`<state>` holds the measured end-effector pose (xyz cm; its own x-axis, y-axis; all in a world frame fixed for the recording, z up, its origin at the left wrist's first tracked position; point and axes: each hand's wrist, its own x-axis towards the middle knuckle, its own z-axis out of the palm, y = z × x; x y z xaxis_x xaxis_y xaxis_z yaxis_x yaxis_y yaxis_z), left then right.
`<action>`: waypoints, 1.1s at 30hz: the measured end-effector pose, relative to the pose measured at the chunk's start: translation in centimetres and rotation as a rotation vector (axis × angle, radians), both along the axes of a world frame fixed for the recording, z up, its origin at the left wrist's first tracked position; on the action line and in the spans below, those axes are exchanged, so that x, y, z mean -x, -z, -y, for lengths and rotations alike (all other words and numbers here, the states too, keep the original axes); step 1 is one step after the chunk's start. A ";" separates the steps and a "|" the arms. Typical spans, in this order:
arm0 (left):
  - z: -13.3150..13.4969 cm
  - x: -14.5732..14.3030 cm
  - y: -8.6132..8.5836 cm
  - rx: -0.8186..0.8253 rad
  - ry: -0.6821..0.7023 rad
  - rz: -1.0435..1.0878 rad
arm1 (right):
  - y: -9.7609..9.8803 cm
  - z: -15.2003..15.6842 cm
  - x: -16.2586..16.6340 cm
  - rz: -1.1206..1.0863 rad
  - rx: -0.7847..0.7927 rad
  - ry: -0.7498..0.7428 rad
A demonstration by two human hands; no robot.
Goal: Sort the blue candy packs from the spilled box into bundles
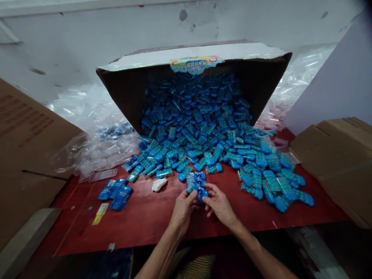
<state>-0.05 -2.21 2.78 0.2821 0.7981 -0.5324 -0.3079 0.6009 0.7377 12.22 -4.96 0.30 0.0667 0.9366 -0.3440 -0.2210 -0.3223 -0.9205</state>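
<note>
Shiny blue printed plastic packets (200, 179) are held over the glossy red tabletop (151, 221), the left hand (183, 207) gripping their left side, the right hand (221, 204) pinching their right edge. Fingers hide parts; lettering is blurred.

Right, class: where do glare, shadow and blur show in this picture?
All in the head view: white glints on clear plastic pieces at left; deep shadow inside the open, white-edged cardboard box; soft, unreadable lettering on the held glossy blue packets.
</note>
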 end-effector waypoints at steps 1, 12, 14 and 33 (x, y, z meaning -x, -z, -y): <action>-0.1 0.0 0.0 -0.011 -0.006 -0.008 | 0.0 0.0 0.0 0.004 0.005 0.015; -0.7 0.4 0.1 -0.087 -0.065 -0.094 | -1.3 -0.2 0.2 -0.131 0.054 0.093; -0.8 0.4 0.0 -0.099 -0.076 -0.140 | -1.3 -0.1 0.3 -0.136 0.048 0.099; -1.2 0.6 0.6 -0.501 -0.166 -0.386 | -1.7 0.4 -0.5 -0.272 0.047 0.056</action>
